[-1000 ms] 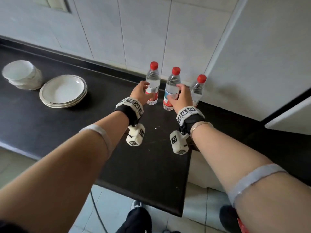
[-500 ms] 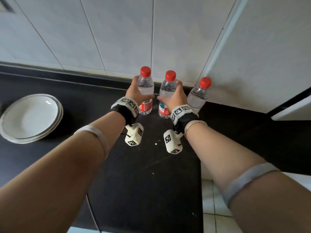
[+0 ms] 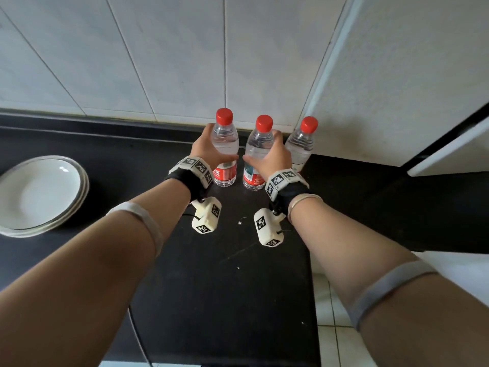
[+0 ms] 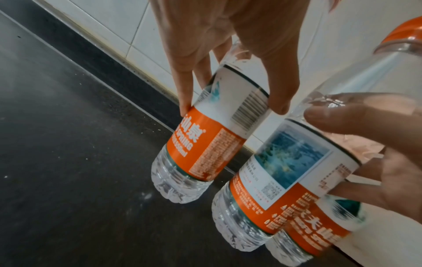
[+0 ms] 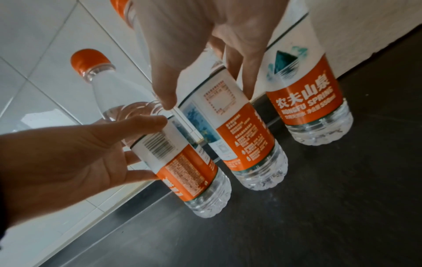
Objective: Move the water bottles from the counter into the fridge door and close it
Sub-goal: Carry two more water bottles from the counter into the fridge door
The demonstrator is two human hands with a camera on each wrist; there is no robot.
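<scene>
Both hands are on bottles at the back of the black bench (image 3: 225,300): the left hand (image 3: 209,151) wraps its fingers (image 4: 185,86) and thumb around the left bottle (image 3: 225,152), and the right hand (image 3: 270,157) curls the same way around the middle bottle (image 3: 258,147), each standing upright near the white tiled wall (image 3: 158,54). The third bottle (image 3: 300,147) stands just beside the right hand, untouched, close to the white panel (image 3: 397,75) at the bench's right end. Off to the left, well apart, sits a stack of white plates (image 3: 39,192).
</scene>
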